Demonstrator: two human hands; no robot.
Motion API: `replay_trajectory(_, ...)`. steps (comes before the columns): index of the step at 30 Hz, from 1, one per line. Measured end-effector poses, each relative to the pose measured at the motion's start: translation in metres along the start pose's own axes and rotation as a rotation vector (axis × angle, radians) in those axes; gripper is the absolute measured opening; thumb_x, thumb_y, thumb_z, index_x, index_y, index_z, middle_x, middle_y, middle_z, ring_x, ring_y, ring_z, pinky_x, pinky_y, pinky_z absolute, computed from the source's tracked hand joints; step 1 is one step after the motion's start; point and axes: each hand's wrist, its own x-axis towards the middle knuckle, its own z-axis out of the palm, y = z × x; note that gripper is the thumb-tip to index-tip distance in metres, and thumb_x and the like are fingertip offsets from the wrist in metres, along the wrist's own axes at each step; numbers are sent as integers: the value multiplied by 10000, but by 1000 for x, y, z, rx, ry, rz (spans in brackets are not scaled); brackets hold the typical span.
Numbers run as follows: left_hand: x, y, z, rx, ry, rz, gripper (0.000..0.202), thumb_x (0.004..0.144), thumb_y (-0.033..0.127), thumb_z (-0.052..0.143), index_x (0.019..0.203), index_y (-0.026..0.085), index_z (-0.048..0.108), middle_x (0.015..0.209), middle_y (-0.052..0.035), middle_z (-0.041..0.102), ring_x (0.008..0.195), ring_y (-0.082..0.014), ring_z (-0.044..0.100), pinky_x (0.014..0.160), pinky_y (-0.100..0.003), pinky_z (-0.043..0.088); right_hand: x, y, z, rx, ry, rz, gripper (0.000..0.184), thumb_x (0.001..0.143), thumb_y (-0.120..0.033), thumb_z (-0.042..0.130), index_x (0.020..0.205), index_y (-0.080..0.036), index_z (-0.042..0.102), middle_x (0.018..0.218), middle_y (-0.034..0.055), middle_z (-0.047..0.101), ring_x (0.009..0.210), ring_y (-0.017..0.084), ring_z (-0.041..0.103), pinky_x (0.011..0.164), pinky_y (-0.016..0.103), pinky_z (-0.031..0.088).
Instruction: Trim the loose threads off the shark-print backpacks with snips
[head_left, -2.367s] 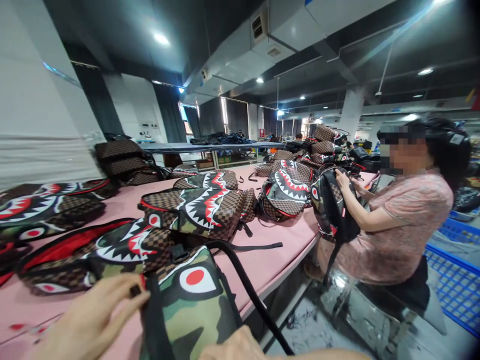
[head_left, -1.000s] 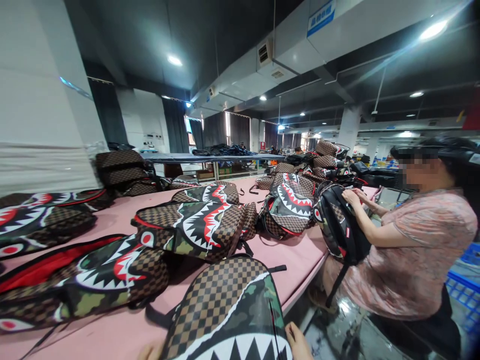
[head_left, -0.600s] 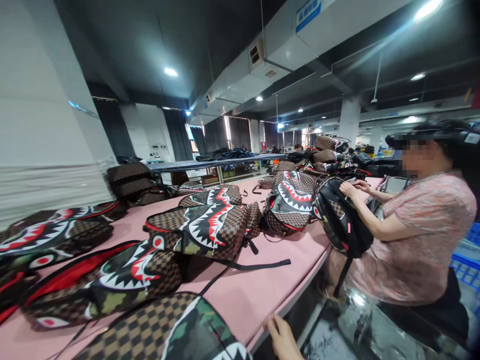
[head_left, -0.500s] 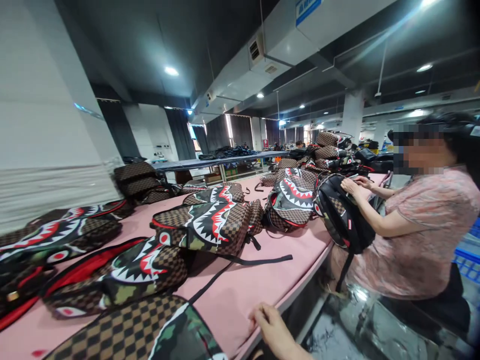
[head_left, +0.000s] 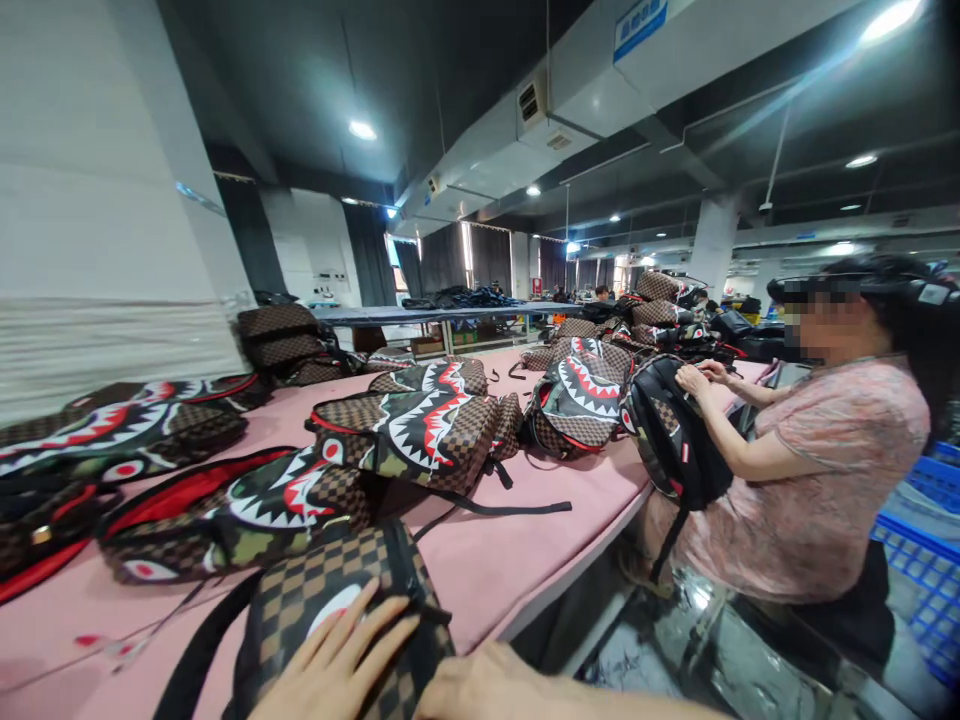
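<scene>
A brown-and-black checkered backpack (head_left: 281,600) lies at the near edge of the pink-covered table, a black strap curving off its left side. My left hand (head_left: 341,650) rests flat on top, fingers spread over a white printed patch. At the bag's lower right, my right hand (head_left: 480,685) is closed with curled fingers against its edge; the fingertips are hidden. Just beyond lie an open shark-mouth backpack (head_left: 262,515) with red lining and another shark-mouth backpack (head_left: 420,425).
More shark-print backpacks (head_left: 142,430) line the left side, and a pile of bags (head_left: 660,310) stands far back. To my right a seated co-worker (head_left: 832,470) handles a black-backed backpack (head_left: 675,430). Blue plastic crates (head_left: 922,560) stand at far right. Pink table surface (head_left: 517,545) shows ahead.
My left hand has come into view onto the near backpack, which is now turned differently with its strap showing. My right hand has moved left from the table edge to the bag.
</scene>
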Motion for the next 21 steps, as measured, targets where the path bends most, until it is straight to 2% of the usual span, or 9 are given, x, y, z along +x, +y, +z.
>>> replay_trajectory(2, 9, 3, -14, 19, -225, -60, 776, 641, 523, 647, 1333, 246, 432, 1361, -102, 468, 1298, -340, 337, 1024, -464, 352, 3, -6, -14, -59, -118, -69, 322, 839, -485, 513, 886, -201, 658, 747, 6, 650, 597, 118, 555, 483, 186, 352)
replay_trajectory(4, 18, 10, -31, -17, -431, -89, 832, 615, 517, 670, 1344, 208, 415, 1385, -129, 430, 1330, -370, 249, 1041, -507, 295, 10, -13, -26, -28, -274, -175, 331, 830, -483, 530, 789, -184, 667, 635, -3, 611, 555, 114, 523, 461, 189, 312)
replay_trajectory(6, 23, 15, -41, -46, -511, -135, 849, 605, 521, 685, 1336, 181, 420, 1389, -146, 418, 1333, -385, 227, 1039, -532, 272, 16, -16, -28, 73, -278, -219, 296, 813, -437, 577, 735, -161, 653, 590, -13, 573, 551, 109, 501, 486, 193, 315)
replay_trajectory(8, 22, 20, -44, -79, -494, -161, 822, 632, 512, 680, 1332, 173, 414, 1386, -141, 421, 1339, -375, 213, 1050, -532, 244, 19, -17, -21, 272, -221, -229, 252, 804, -362, 613, 683, -140, 618, 597, -26, 545, 568, 92, 490, 532, 188, 333)
replay_trajectory(10, 16, 25, -42, -92, -430, -184, 740, 680, 464, 662, 1316, 172, 419, 1376, -129, 432, 1348, -358, 197, 1058, -532, 223, 19, -17, -10, 519, -187, -240, 251, 810, -310, 612, 638, -133, 568, 609, -41, 508, 577, 73, 468, 564, 178, 346)
replay_trajectory(12, 12, 31, -38, -75, -360, -231, 620, 732, 366, 637, 1283, 165, 440, 1362, -124, 442, 1354, -344, 190, 1055, -535, 221, 18, -19, -1, 735, -180, -267, 290, 823, -316, 587, 605, -138, 516, 607, -50, 465, 572, 67, 434, 571, 176, 350)
replay_trajectory(14, 10, 34, -36, -62, -303, -284, 547, 745, 278, 629, 1250, 152, 459, 1344, -126, 454, 1350, -334, 208, 1051, -524, 240, 18, -19, 4, 853, -171, -279, 326, 834, -343, 562, 587, -145, 481, 600, -51, 440, 565, 69, 409, 565, 182, 349)
replay_trajectory(18, 6, 28, -38, -165, -187, -285, 518, 731, 236, 664, 1209, 145, 486, 1303, -120, 486, 1326, -314, 269, 1048, -468, 293, 16, -16, 1, 793, -170, -282, 325, 835, -359, 564, 602, -142, 504, 613, -34, 474, 571, 75, 436, 561, 191, 347)
replay_trajectory(21, -7, 29, -45, -326, -58, -274, 268, 842, 212, 532, 1106, 168, 554, 1192, -88, 566, 1277, -236, 368, 1022, -402, 346, 11, -12, -5, 705, -188, -275, 330, 847, -384, 557, 630, -137, 525, 637, -22, 494, 572, 73, 456, 552, 187, 348)
